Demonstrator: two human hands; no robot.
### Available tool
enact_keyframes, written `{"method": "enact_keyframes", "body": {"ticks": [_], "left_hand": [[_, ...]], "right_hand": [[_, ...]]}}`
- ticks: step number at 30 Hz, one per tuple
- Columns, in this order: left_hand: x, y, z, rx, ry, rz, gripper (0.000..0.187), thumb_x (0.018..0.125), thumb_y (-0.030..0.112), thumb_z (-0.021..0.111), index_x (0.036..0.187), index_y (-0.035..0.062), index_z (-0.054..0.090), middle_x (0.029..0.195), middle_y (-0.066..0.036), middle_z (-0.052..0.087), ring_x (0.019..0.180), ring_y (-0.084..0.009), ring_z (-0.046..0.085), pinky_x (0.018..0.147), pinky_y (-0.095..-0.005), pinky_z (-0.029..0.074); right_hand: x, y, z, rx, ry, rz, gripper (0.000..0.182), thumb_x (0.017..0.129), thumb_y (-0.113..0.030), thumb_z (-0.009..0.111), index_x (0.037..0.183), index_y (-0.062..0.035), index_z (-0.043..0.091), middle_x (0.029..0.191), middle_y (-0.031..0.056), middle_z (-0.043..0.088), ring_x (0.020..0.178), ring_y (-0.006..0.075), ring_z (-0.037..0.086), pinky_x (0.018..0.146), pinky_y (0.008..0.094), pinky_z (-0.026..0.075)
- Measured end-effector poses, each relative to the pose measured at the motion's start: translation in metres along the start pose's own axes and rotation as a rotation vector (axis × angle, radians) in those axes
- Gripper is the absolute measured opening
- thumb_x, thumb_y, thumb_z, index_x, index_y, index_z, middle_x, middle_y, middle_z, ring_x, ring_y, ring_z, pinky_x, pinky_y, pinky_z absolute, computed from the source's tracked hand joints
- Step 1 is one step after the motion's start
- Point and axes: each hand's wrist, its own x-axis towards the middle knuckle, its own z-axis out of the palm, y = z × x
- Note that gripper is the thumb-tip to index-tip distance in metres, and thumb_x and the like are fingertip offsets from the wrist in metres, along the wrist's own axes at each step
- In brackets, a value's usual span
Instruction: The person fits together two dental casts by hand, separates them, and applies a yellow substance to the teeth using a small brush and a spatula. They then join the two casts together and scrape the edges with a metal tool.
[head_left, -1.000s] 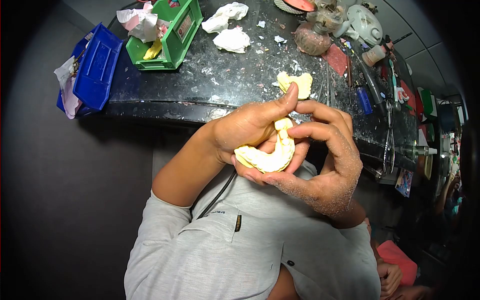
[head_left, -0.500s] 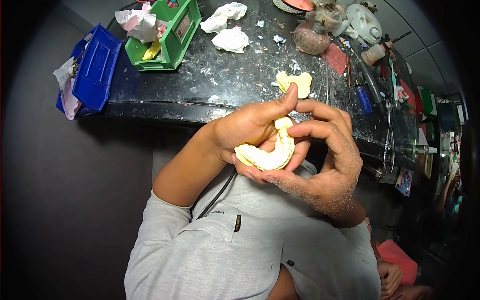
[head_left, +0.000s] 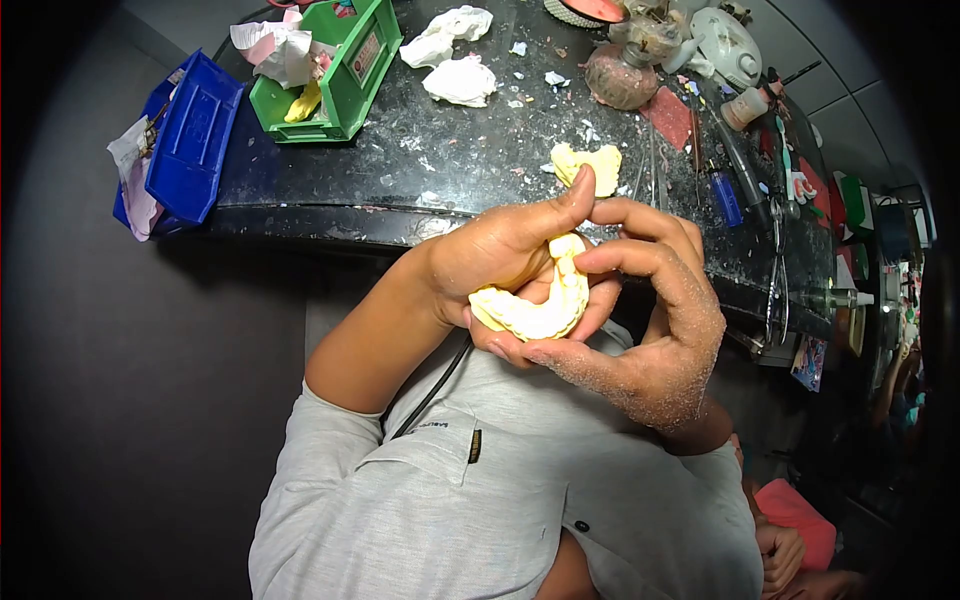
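A pale yellow, horseshoe-shaped dental cast (head_left: 545,312) is held in front of my chest, just off the table's front edge. My left hand (head_left: 510,250) is wrapped round it from the left, thumb pointing up and fingers beneath. On the right side my right hand (head_left: 655,320), dusted with pale grains, pinches the cast, its index or middle fingertip on the upper end and its thumb at the lower rim. Another yellow plaster piece (head_left: 600,168) lies on the table beyond my hands, partly behind my left thumb.
The dark table (head_left: 300,180) bears a green bin (head_left: 350,80), white crumpled wads (head_left: 460,80), a glass burner (head_left: 622,80) and tools (head_left: 740,155) at the right. A blue bin (head_left: 195,140) stands at the left. Another person's hand (head_left: 780,555) shows at the lower right.
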Motion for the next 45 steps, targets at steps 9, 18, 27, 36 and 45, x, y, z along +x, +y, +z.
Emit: {"method": "enact_keyframes", "body": {"ticks": [9,18,27,36,45], "left_hand": [[0.001,-0.002,-0.002,0.052,0.035,0.023,0.096,0.098,0.072,0.014,0.078,-0.0114,0.057,0.053,-0.012,0.056,0.036,-0.0126,0.054,0.031,-0.0205,0.045],[0.001,-0.003,0.000,-0.058,0.016,0.007,0.096,0.098,0.071,0.013,0.079,-0.0114,0.057,0.053,-0.012,0.056,0.036,-0.0131,0.055,0.032,-0.0205,0.045],[0.001,-0.003,-0.004,-0.022,-0.018,0.007,0.096,0.097,0.072,0.013,0.079,-0.0114,0.057,0.052,-0.013,0.056,0.036,-0.0150,0.056,0.032,-0.0214,0.047],[-0.008,0.013,0.000,0.041,0.250,0.157,0.090,0.099,0.071,0.014,0.089,-0.0041,0.062,0.057,-0.016,0.061,0.035,-0.0125,0.049,0.029,-0.0197,0.035],[-0.019,0.065,-0.022,1.177,1.049,0.779,0.050,0.103,0.046,0.048,0.123,0.0006,0.052,0.105,-0.016,0.069,0.073,-0.0145,0.065,0.059,-0.0206,0.050]], "right_hand": [[0.001,-0.002,-0.001,-0.019,-0.003,0.010,0.060,0.055,-0.025,0.097,0.102,-0.0044,0.067,0.122,0.0175,0.062,0.114,0.0248,0.054,0.098,0.0389,0.042],[0.001,-0.001,-0.001,-0.009,-0.007,0.010,0.060,0.055,-0.025,0.097,0.102,-0.0042,0.067,0.122,0.0175,0.062,0.113,0.0247,0.054,0.097,0.0382,0.042],[0.001,0.001,-0.001,-0.018,-0.011,0.002,0.060,0.055,-0.026,0.097,0.102,-0.0042,0.067,0.122,0.0176,0.062,0.113,0.0249,0.054,0.097,0.0389,0.042],[0.008,0.017,-0.016,-0.002,0.044,-0.017,0.049,0.063,-0.021,0.093,0.102,-0.0046,0.069,0.119,0.0129,0.065,0.109,0.0231,0.058,0.096,0.0368,0.043],[0.046,0.126,-0.091,-0.413,0.172,0.527,0.026,0.075,-0.018,0.082,0.092,0.0008,0.072,0.077,0.0133,0.070,0.070,0.0199,0.067,0.066,0.0322,0.051]]}}
